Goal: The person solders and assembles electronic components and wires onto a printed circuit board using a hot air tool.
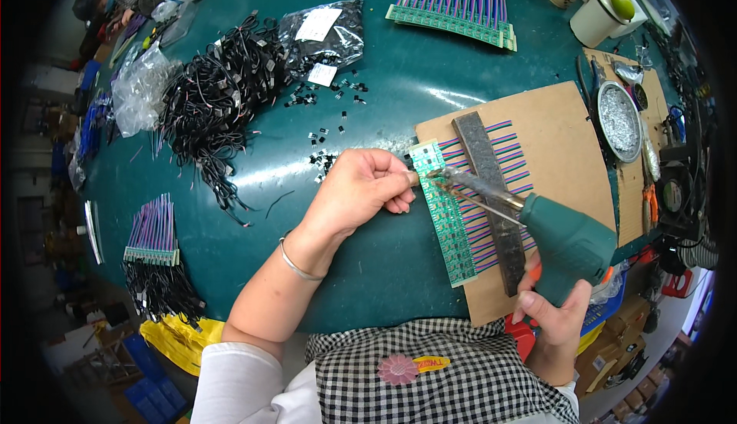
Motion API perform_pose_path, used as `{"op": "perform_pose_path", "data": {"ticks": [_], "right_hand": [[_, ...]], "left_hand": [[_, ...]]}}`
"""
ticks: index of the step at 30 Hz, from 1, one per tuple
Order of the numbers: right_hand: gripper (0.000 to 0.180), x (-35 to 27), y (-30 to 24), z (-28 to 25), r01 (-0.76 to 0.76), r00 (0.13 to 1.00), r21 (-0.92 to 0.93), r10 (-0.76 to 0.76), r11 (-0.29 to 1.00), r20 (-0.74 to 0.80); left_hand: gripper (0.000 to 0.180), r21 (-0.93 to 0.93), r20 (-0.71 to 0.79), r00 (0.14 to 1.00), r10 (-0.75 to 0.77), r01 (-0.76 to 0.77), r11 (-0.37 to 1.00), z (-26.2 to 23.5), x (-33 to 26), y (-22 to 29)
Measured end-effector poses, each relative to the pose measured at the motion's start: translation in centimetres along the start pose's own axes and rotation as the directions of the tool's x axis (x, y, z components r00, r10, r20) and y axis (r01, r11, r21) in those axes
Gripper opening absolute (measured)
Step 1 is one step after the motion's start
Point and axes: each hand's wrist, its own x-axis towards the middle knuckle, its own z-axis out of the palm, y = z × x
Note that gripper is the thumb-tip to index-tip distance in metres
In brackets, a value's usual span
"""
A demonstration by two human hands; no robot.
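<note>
My right hand [553, 313] grips a green soldering gun [568, 244]. Its metal tip [445, 174] meets the upper part of a green circuit board panel [445, 228]. At the panel's left edge, my left hand [368, 186] is closed in a pinch; what its fingertips hold is too small to make out. Rows of pink, blue and purple wires [510, 148] run out from the panel's right side. A dark, flat bar [487, 171] lies across these wires, on a brown board [556, 136]. Small black three-legged components [322, 161] are scattered left of my left hand.
A tangle of black cables [223, 86] lies at the left, beside a bag of black components [326, 32]. Another wired panel [453, 25] sits at the back, one more [152, 255] at the left. A round metal dish [619, 121] and white mug [595, 23] stand on the right.
</note>
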Motion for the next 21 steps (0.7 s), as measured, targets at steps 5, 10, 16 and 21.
{"op": "perform_pose_path", "data": {"ticks": [5,10,16,21], "right_hand": [[0.06,0.5,-0.4,0.1,0.172,0.983,0.078,-0.166,0.982,-0.073],[0.064,0.7,-0.4,-0.1,0.278,0.949,0.024,-0.271,0.96,-0.16],[0.068,1.4,-1.3,-3.8,0.51,0.806,0.019,-0.47,0.86,-0.36],[0.044,3.5,-1.6,-7.7,0.517,0.658,-0.081,-0.456,0.852,-0.599]], "left_hand": [[0.01,0.003,-0.005,1.0,-0.006,0.006,1.0,0.1,0.1,-0.1],[0.011,-0.005,-0.013,1.0,-0.009,0.009,1.0,0.1,0.1,0.0],[0.01,-0.017,-0.007,1.0,-0.009,0.008,1.0,0.1,0.1,0.0],[0.01,-0.022,-0.013,1.0,-0.007,0.007,1.0,0.1,-0.2,0.0]]}}
